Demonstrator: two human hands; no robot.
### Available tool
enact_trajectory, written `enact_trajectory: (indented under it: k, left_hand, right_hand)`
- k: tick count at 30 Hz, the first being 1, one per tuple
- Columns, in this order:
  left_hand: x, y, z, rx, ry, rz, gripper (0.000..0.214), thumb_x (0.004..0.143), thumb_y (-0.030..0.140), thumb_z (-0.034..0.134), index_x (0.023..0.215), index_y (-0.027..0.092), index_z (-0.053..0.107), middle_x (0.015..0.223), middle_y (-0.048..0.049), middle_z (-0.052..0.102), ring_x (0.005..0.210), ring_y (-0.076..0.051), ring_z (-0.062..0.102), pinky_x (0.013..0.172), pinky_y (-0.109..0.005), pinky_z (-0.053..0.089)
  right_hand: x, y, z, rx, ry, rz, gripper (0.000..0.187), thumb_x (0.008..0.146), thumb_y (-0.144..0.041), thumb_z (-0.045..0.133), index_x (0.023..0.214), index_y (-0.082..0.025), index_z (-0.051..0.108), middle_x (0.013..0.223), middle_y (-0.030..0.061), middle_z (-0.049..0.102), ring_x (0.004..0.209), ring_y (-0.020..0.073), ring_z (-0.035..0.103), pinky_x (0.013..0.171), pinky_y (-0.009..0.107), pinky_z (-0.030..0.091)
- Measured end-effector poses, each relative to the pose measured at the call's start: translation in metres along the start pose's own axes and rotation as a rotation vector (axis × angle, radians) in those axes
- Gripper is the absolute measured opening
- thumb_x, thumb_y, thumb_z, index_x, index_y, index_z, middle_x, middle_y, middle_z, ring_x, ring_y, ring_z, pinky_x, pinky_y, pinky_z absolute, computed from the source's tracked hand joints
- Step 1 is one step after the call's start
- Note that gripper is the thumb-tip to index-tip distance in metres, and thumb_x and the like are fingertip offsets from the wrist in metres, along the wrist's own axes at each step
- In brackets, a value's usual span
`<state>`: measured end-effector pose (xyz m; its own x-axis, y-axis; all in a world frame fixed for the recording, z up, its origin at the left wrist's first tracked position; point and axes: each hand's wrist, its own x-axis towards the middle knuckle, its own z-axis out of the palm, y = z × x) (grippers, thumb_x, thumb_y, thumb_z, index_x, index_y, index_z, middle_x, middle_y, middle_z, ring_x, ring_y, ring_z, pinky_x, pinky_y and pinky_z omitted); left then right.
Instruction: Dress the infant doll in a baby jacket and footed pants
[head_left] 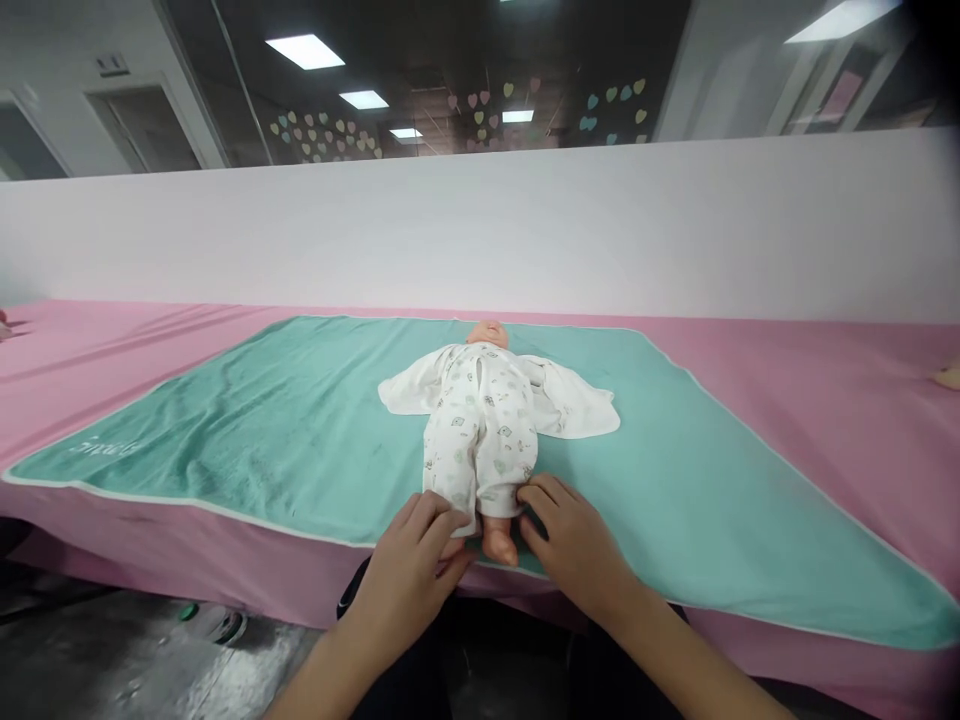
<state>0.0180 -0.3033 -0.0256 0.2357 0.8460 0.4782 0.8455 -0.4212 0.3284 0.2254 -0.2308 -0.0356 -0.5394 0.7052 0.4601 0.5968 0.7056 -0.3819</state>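
Note:
A baby doll [484, 420] in white printed clothes lies on its back on a teal towel [262, 420], head away from me, an open white top spread under its arms. My left hand [409, 575] pinches the hem of the doll's left trouser leg, fingers closed over the foot there. My right hand [574, 545] rests with curled fingers on the hem of the other trouser leg, beside the bare foot [499, 540] sticking out between my hands.
The towel lies on a long table with a pink cover [825, 370]. A white partition wall [480, 230] runs behind the table. Another person's fingertips [949, 377] show at the far right edge. A shoe [221, 625] stands on the grey floor at lower left.

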Motion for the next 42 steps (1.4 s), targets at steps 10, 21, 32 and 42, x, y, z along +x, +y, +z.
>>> enact_trajectory:
  k: [10, 21, 32, 42]
  left_hand:
    - [0.000, 0.000, 0.011, -0.046, 0.240, 0.061, 0.011, 0.086, 0.009, 0.048, 0.083, 0.019, 0.049, 0.076, -0.0016, 0.052, 0.073, -0.016, 0.044, 0.065, -0.031, 0.038]
    - [-0.018, 0.001, -0.016, -0.144, 0.269, 0.162, 0.024, 0.082, 0.003, 0.051, 0.097, 0.021, 0.052, 0.079, -0.0022, 0.055, 0.071, -0.014, 0.049, 0.060, -0.028, 0.042]
    - [-0.005, 0.019, -0.009, 0.013, 0.203, 0.235, 0.024, 0.078, 0.011, 0.059, 0.099, 0.018, 0.052, 0.084, -0.0049, 0.060, 0.080, -0.018, 0.052, 0.070, -0.034, 0.044]
    - [0.015, 0.035, 0.004, -0.066, 0.132, 0.272, 0.014, 0.081, 0.005, 0.046, 0.083, 0.019, 0.049, 0.077, -0.0031, 0.059, 0.076, -0.017, 0.052, 0.073, -0.036, 0.043]
  right_hand:
    - [-0.015, -0.034, -0.028, 0.105, -0.125, -0.013, 0.015, 0.078, -0.011, 0.045, 0.072, -0.021, 0.036, 0.068, -0.0030, 0.047, 0.061, 0.0121, 0.041, 0.055, 0.026, 0.029]
    - [-0.015, -0.029, -0.038, 0.108, -0.064, -0.135, 0.017, 0.082, -0.012, 0.044, 0.069, -0.021, 0.040, 0.056, -0.0044, 0.040, 0.051, 0.0103, 0.037, 0.050, 0.026, 0.025]
    - [-0.022, -0.035, -0.031, 0.071, -0.108, -0.194, 0.015, 0.079, -0.012, 0.046, 0.069, -0.021, 0.040, 0.058, -0.0042, 0.047, 0.052, 0.0100, 0.041, 0.052, 0.026, 0.030]
    - [0.012, -0.006, -0.053, 0.255, -0.003, 0.107, 0.019, 0.085, -0.026, 0.045, 0.067, -0.021, 0.048, 0.061, -0.0027, 0.053, 0.056, 0.0111, 0.047, 0.054, 0.024, 0.036]
